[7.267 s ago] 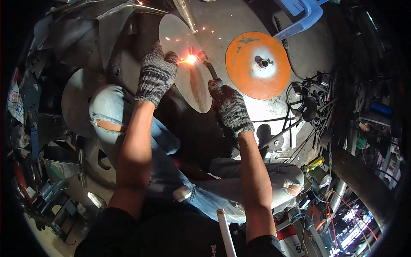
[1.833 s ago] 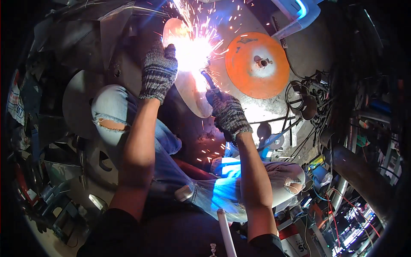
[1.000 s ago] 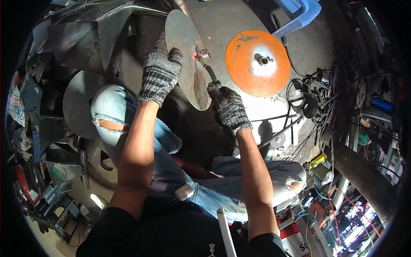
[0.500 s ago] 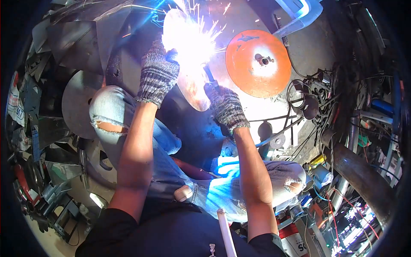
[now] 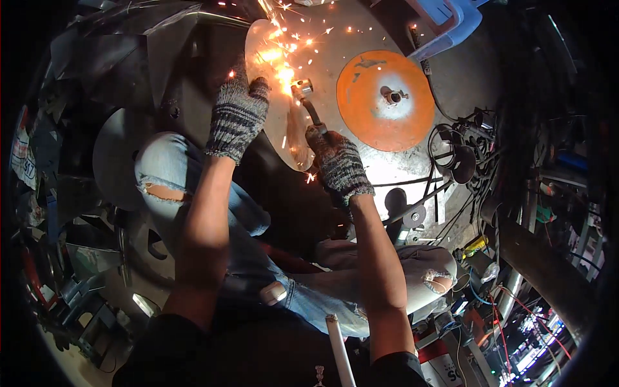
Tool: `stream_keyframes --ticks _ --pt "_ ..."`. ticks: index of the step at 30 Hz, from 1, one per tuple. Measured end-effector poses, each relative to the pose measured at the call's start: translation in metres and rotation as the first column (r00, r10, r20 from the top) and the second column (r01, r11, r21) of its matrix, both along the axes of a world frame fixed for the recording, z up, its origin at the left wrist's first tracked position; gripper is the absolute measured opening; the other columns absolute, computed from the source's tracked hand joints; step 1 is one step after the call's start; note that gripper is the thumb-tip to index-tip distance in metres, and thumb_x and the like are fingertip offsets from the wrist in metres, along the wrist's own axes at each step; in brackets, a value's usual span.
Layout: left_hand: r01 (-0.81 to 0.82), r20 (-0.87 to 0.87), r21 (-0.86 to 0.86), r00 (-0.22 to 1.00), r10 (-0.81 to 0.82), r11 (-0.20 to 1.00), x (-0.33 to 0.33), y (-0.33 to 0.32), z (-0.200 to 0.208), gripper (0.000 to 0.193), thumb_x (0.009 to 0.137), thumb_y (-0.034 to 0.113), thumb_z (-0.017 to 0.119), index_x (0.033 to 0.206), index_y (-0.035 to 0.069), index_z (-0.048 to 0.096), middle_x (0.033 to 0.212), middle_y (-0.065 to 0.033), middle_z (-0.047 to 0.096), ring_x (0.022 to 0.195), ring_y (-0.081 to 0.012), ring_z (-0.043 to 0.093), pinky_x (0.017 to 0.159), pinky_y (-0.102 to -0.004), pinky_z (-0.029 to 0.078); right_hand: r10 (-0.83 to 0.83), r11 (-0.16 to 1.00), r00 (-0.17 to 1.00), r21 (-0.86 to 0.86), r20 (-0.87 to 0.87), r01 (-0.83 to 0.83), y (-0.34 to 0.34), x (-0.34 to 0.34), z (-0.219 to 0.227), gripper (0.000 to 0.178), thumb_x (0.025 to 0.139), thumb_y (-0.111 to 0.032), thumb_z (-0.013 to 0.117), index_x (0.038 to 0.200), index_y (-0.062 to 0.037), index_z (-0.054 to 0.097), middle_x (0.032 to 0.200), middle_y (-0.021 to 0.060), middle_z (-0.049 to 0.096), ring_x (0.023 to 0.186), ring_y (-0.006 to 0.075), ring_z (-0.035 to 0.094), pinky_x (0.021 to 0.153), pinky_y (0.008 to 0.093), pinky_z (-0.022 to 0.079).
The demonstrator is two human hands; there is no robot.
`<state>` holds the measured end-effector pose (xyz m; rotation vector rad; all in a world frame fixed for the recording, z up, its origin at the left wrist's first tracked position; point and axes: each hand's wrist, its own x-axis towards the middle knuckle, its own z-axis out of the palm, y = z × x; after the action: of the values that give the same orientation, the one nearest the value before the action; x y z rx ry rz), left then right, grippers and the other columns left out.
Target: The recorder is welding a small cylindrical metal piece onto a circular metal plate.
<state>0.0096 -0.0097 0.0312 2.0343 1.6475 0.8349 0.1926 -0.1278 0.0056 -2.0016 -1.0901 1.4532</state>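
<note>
A pale metal disc (image 5: 276, 132) stands tilted in front of me, showing as a narrow oval. My left hand (image 5: 237, 119), in a grey striped knit glove, is closed on its left edge, thumb towards the disc's face. In the same kind of glove, my right hand (image 5: 340, 161) grips a welding torch (image 5: 311, 111) with a bent neck. The torch's metal nozzle points at the upper middle of the disc, where spots glow orange and sparks fly. Whether the nozzle touches the metal I cannot tell.
An orange disc (image 5: 385, 119) with a hub lies right of the torch. Beyond it is a pale blue plastic stool-like piece (image 5: 451, 29). Cables (image 5: 451, 145) tangle at the right, near a thick pipe (image 5: 545, 258). Sheet-metal pieces (image 5: 109, 64) crowd the left.
The blinding white arc has gone out, leaving scattered orange sparks and glowing spots. The torch nozzle now shows. Both hands keep almost the same places and grips.
</note>
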Motion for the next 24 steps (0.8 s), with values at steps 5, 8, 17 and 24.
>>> stream_keyframes --ticks 5,8,17,24 --pt "-0.064 -0.052 -0.217 0.997 0.054 0.974 0.006 0.000 0.011 0.057 0.092 0.022 0.059 0.142 0.000 0.043 0.097 -0.0293 0.067 0.085 -0.0457 0.066 0.082 -0.0520 0.053 -0.083 0.994 0.994 -0.073 -0.075 0.077 0.000 0.009 0.002 0.062 0.096 -0.058 0.052 0.097 0.0026 0.067 0.084 0.0261 0.067 0.090 0.0400 0.066 0.080 0.0455 0.050" --pt "0.007 -0.002 -0.088 1.000 -0.008 0.996 0.003 0.003 0.005 0.060 0.091 0.023 0.059 0.143 0.000 0.041 0.102 -0.0297 0.067 0.089 -0.0453 0.066 0.083 -0.0517 0.053 -0.018 0.999 0.999 -0.030 -0.046 0.017 -0.003 0.009 -0.014 0.043 0.097 -0.040 0.056 0.108 0.0002 0.065 0.090 0.0260 0.067 0.090 0.0420 0.065 0.078 0.0467 0.050" --pt "-0.048 -0.159 0.036 0.986 0.053 0.998 0.004 0.002 0.002 0.058 0.091 0.023 0.064 0.140 -0.005 0.046 0.126 -0.0308 0.059 0.117 -0.0443 0.058 0.100 -0.0452 0.048 0.270 0.945 0.963 0.187 0.026 -0.270 -0.015 0.015 -0.033 0.030 0.094 -0.029 0.055 0.110 -0.0037 0.059 0.083 0.0172 0.062 0.070 0.0323 0.063 0.064 0.0430 0.051" --pt "-0.007 -0.194 0.016 0.981 0.010 1.000 -0.004 0.001 -0.008 0.061 0.094 0.027 0.061 0.142 -0.007 0.042 0.137 -0.0318 0.051 0.127 -0.0448 0.050 0.107 -0.0466 0.041 0.449 0.727 0.770 0.316 0.454 -0.610 -0.010 0.017 -0.023 0.044 0.087 -0.012 0.057 0.130 -0.0033 0.054 0.118 0.0208 0.064 0.101 0.0396 0.063 0.086 0.0488 0.051"
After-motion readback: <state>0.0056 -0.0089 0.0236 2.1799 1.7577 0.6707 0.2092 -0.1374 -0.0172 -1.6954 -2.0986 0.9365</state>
